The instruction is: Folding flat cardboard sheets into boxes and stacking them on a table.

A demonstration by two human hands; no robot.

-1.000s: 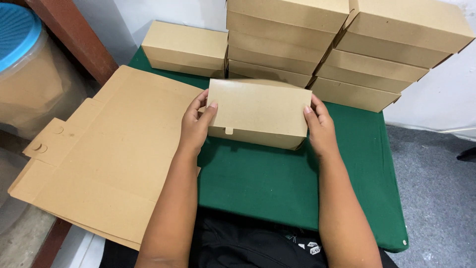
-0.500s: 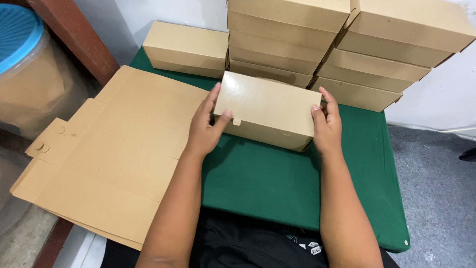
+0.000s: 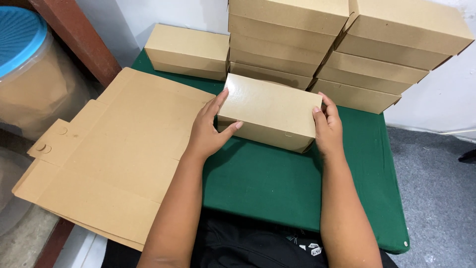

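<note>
1. While the head cam looked down, both hands were on one closed brown cardboard box [image 3: 270, 111], which sat tilted on the green table [image 3: 277, 183], just in front of the stacked boxes.
2. Left hand [image 3: 210, 130]: grasping the box's left end, fingers laid along the side, thumb across the lower front edge.
3. Right hand [image 3: 326, 126]: grasping the box's right end, fingers wrapped over the top corner. Neither hand was clenched empty or released.
4. Box cond.: lid shut, front tab appeared tucked in, no gaps seen. Judged fully formed.
5. Done so far, as far as visible: a centre stack of finished boxes [image 3: 285, 34] against the wall, a right stack [image 3: 391, 49] leaning beside it, and a single box [image 3: 188, 49] at the table's left rear. Exact count not possible; the stacks ran out of frame at top.
6. Left to do: a pile of flat unfolded blanks [image 3: 114, 154] lay at the person's left, overhanging the table edge. Several layers showed at the pile's edge; qty unclear. Judged that folding work was only partway through.
7. Surroundings: a clear tub with a blue lid [image 3: 25, 64] stood at far left, beside a brown post [image 3: 79, 39].
</note>
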